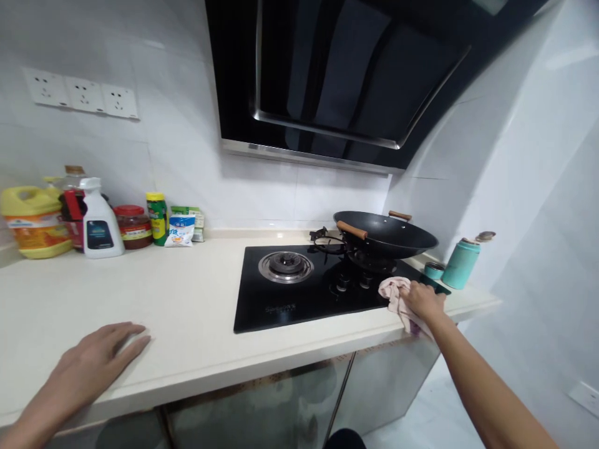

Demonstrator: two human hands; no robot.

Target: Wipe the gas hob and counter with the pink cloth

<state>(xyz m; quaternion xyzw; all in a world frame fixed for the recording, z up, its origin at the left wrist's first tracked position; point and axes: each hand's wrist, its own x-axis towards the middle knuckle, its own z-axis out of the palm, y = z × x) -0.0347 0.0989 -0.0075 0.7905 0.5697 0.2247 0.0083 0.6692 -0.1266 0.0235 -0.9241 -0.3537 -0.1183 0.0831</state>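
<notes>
My right hand [425, 300] grips a pale pink cloth [395, 293] at the front right of the black glass gas stove [281, 305]. Part of the cloth lies on the stove's front edge and part hangs over the counter edge. Just behind that hand, a black wok [397, 234] with wooden handles rests over the right burner. The left burner [286, 267] is bare, with a loose pan support [327, 242] tilted behind the knobs. My left hand [100, 352] lies on the pale counter [196, 293], fingers stretched out, holding nothing.
A teal canister [461, 264] with a spoon and a small teal lid or cup [434, 270] stand right of the stove. Along the back left are a yellow jug [35, 221], a white spray bottle [100, 221], a red-lidded jar [133, 227] and seasoning packets [180, 231]. A range hood [337, 75] overhangs the stove.
</notes>
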